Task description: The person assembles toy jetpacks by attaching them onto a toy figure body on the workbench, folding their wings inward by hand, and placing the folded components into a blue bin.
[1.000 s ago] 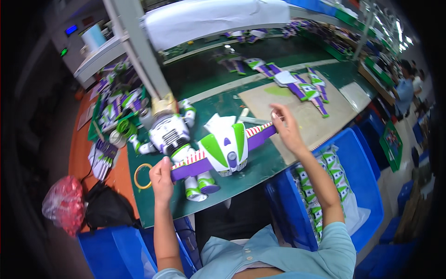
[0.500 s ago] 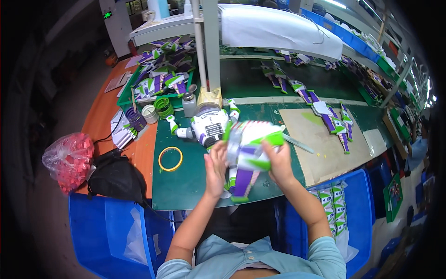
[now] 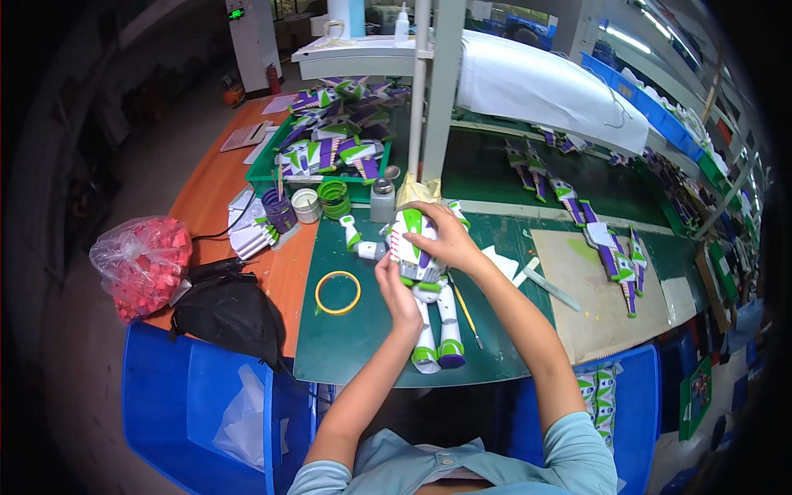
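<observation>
A winged toy backpack (image 3: 408, 221) in white, green and purple is held between my two hands, over the chest of a toy figure. My right hand (image 3: 450, 239) grips its upper right side, with the thumb across its face. At the lower left edge, my left hand (image 3: 400, 293) presses its fingers against the piece. The white and green toy figure (image 3: 446, 318) lies on the green mat with its legs toward me; the backpack and my hands hide most of its torso. Beside its legs rests a thin yellow paintbrush (image 3: 467, 312).
A yellow tape ring (image 3: 318, 294) lies left of the figure. Paint jars (image 3: 306, 205) and a metal-topped bottle (image 3: 382, 202) stand behind it. A green crate (image 3: 262, 169) holds piled wing pieces. More wing pieces (image 3: 612, 250) lie on cardboard at right, near a pale flat blade (image 3: 554, 290).
The backpack has turned and been brought over the figure's chest, uncovering its legs. My hands have moved with it, the right one now higher up. The head view has shifted left.
</observation>
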{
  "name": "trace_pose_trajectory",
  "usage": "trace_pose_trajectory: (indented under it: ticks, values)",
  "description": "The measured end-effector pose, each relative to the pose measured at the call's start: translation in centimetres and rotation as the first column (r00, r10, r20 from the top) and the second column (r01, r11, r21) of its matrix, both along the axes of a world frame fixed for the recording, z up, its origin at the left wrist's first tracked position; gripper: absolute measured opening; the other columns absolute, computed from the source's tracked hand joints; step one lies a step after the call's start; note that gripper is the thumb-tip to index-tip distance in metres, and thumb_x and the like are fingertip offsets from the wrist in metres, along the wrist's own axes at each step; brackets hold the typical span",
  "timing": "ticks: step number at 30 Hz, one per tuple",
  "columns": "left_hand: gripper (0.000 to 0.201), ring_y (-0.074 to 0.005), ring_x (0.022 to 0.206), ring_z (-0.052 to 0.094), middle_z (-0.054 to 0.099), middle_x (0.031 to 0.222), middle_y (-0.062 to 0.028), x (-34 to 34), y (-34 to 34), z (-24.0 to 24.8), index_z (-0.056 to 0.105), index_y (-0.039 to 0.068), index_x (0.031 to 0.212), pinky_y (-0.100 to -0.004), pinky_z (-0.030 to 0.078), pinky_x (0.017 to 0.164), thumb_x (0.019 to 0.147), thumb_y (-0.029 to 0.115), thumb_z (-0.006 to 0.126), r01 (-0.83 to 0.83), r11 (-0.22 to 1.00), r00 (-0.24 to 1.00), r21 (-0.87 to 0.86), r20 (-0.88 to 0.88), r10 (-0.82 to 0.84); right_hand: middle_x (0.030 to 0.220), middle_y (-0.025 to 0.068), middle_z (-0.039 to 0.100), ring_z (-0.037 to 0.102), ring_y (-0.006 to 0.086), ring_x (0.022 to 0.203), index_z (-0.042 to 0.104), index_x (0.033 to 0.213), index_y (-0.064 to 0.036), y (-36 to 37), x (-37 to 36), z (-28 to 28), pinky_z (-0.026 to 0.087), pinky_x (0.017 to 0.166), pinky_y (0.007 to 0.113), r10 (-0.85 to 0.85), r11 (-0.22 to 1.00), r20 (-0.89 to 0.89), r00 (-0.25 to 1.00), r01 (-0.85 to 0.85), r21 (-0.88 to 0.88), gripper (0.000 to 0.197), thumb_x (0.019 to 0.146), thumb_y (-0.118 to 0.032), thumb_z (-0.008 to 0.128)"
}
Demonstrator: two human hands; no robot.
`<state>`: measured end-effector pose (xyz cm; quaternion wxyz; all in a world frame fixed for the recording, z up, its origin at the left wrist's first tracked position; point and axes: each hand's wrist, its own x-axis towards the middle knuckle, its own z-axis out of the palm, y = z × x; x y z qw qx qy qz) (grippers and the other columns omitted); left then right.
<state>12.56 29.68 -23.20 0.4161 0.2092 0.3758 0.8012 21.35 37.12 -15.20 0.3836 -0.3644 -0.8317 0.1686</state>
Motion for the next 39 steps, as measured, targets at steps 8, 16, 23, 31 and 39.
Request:
trace_pose_trajectory:
  ticks: [8,16,23,31,39]
  values:
    - [0.038,-0.0177,0.102,0.051,0.052,0.111,-0.0082,-5.7,2.4,-3.2,0.045,0.006,0.117,-0.0342,0.041,0.089,0.091,0.035,0.047,0.428,0.877,0.903,-0.217,0.128,-0.41,0.121,0.0118,0.052,0.042,0.0315,0.117,0.052,0.122,-0.0068,0.0,-1.0,-1.7,0.029,0.099,0.04,-0.038,0.981,0.133,0.99,0.011,0.195,0.037,0.087,-0.02,0.047]
    - [0.042,-0.0108,0.092,0.056,0.056,0.108,-0.0072,-5.6,4.1,-3.6,0.046,0.001,0.116,-0.0252,0.047,0.078,0.088,0.03,0.057,0.46,0.857,0.883,-0.23,0.014,-0.47,0.114,0.0123,0.057,0.049,0.0305,0.109,0.057,0.116,-0.0075,1.3,-1.5,-1.7,0.036,0.095,0.039,-0.205,0.969,0.106,0.973,0.186,0.162,0.032,0.088,-0.018,0.046]
    - [0.038,-0.011,0.094,0.053,0.055,0.109,-0.0056,-4.1,4.4,-3.2,0.049,0.001,0.117,-0.0252,0.044,0.083,0.087,0.022,0.059,0.27,0.954,0.944,-0.133,-0.16,-0.289,0.111,0.012,0.059,0.05,0.0301,0.105,0.058,0.114,-0.0066,1.8,-0.5,-1.6,0.037,0.092,0.039,-0.222,0.964,0.082,0.972,0.205,0.171,0.031,0.086,-0.018,0.048]
    - [0.039,-0.0143,0.097,0.053,0.052,0.113,-0.0077,-4.4,3.9,-3.1,0.044,0.002,0.122,-0.0265,0.043,0.086,0.087,0.015,0.055,0.143,0.986,0.944,-0.089,-0.288,-0.163,0.108,0.0107,0.059,0.051,0.0292,0.1,0.06,0.11,-0.0063,1.8,-1.1,-1.5,0.038,0.089,0.039,-0.244,0.964,0.085,0.966,0.231,0.132,0.03,0.086,-0.02,0.049]
    - [0.039,-0.0218,0.103,0.052,0.051,0.113,-0.0128,-12.9,7.7,0.4,0.041,0.001,0.12,-0.0337,0.045,0.085,0.091,0.028,0.046,-0.117,0.993,0.984,-0.015,0.134,0.118,0.102,0.0072,0.06,0.051,0.0278,0.096,0.062,0.104,-0.0079,2.0,-1.2,-2.0,0.038,0.085,0.039,-0.239,0.96,0.026,0.971,0.232,0.155,0.027,0.084,-0.023,0.05]
